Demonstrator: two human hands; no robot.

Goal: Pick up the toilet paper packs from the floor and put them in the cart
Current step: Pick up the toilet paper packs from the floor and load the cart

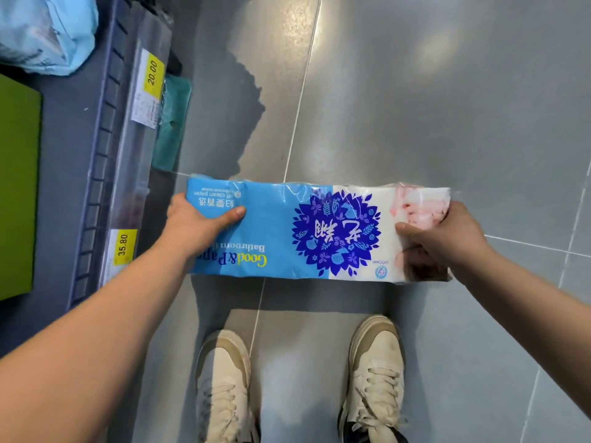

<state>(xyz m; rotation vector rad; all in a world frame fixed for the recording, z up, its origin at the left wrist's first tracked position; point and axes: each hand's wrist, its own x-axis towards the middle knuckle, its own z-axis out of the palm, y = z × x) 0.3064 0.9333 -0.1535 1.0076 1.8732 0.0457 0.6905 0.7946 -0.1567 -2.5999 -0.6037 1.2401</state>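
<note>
A long toilet paper pack [278, 231], blue and white with a dark blue flower print, hangs level above the grey tiled floor in front of my shoes. My left hand [195, 223] grips its blue left end, thumb on top. My right hand [444, 238] grips its white and pink right end. No cart is in view.
A store shelf [96, 174] runs along the left, with yellow price tags [153, 75] on its edge, a pale blue wrapped pack [48, 30] at top left and a green box [16, 187]. A teal packet [172, 126] lies below the shelf edge. My two white shoes [224, 388] stand on the floor.
</note>
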